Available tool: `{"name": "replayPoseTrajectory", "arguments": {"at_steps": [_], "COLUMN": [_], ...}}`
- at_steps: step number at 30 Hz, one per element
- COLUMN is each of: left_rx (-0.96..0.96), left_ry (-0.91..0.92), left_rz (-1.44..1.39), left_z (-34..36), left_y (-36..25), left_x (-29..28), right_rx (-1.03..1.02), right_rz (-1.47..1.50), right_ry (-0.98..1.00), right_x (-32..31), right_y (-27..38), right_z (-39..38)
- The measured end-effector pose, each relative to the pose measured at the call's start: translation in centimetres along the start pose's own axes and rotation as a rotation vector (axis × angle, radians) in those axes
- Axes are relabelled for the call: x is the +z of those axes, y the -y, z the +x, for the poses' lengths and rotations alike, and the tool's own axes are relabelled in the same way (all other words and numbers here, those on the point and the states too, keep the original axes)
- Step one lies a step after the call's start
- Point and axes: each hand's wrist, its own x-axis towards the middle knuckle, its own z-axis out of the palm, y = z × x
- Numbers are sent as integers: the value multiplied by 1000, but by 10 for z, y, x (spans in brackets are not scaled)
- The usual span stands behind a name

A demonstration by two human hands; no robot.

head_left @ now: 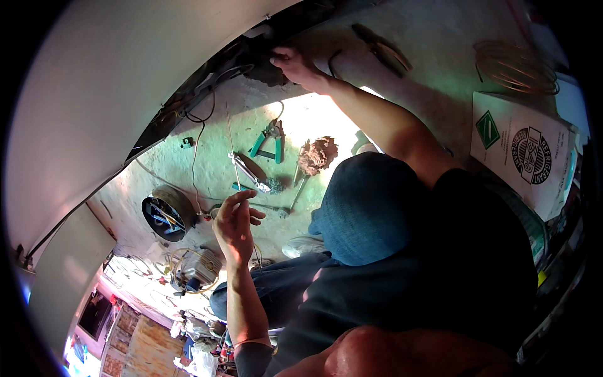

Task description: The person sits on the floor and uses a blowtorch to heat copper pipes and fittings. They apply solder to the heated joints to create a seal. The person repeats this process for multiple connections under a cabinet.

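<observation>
In my left hand (233,226) a long thin rod (230,135) is pinched between thumb and fingers, pointing up and away from me. My right hand (298,68) reaches to the dark open underside of a large pale appliance (125,69). Its fingers are curled beside a dark part there; what they grip is hidden in shadow. Dark cables (204,116) hang from the opening between the hands. On the floor between them lie green-handled pliers (269,141), a silver tool (248,171) and a crumpled brown rag (317,156).
Beyond my right arm lie dark-handled pliers (383,50) and a copper tubing coil (518,68). A white carton (502,119) stands at the right. Left of my left hand are a round black container of tools (179,204) and a metal machine with hoses (198,270).
</observation>
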Motion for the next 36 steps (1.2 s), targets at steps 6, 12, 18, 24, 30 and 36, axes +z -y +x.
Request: {"name": "replayPoseTrajectory", "arguments": {"at_steps": [6,12,18,24,30,36], "left_rx": [21,5,21,36,31,51], "left_ry": [45,22,43,36,36,49], "left_rz": [33,65,74,71,104,94], "left_z": [-1,-12,-13,-17,-21,-21], "left_y": [-1,-4,-5,-8,-7,-6], "left_x": [-5,-12,-16,-17,-22,-22], "right_rx": [-33,65,-274,113,-271,-382], "right_rz": [181,35,126,251,-140,-337], "right_ry": [-133,5,162,74,-161,62], "right_x": [24,14,2,12,26,23], "right_y": [17,18,-41,-15,-7,-2], "right_z": [10,1,29,24,-7,6]}}
